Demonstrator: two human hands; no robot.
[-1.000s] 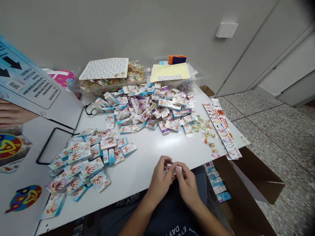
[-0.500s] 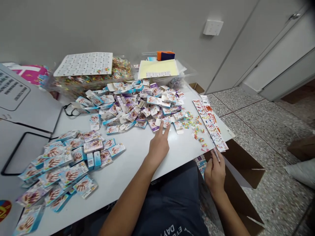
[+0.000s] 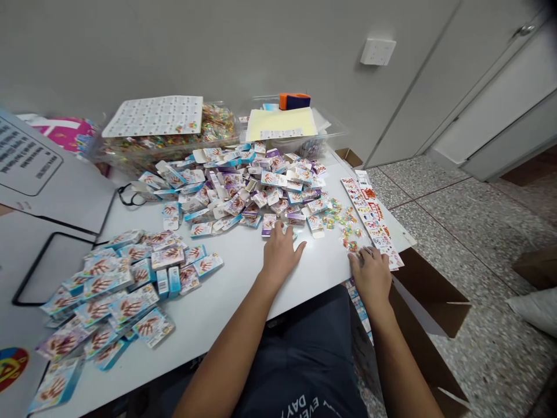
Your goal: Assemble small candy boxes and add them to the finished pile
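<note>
— While facing across the white table, how to place the left hand?

— Take as the clock's centre, with twelve toward the wall. Lies at the near rim of the heap of open boxes, which spreads from ten to one o'clock. Sits right beside a purple box at eleven. Shows fingers half bent, thumb spread well away; cannot tell whether pinching a box, with fingertips hiding the spot.

— And the right hand?

— Look between three and four. Rests palm down near the front edge, just beside the small coloured packets at two to three and close to the printed sheets. Shows curled fingers; cannot tell whether holding anything.

— What to note farther round?

— See closed boxes piled between eight and nine. Find a dark strap past nine, a clear bin of colourful pieces at ten to eleven, a yellow sheet at twelve. Notice a brown carton beyond the right hand, below the tabletop
</note>
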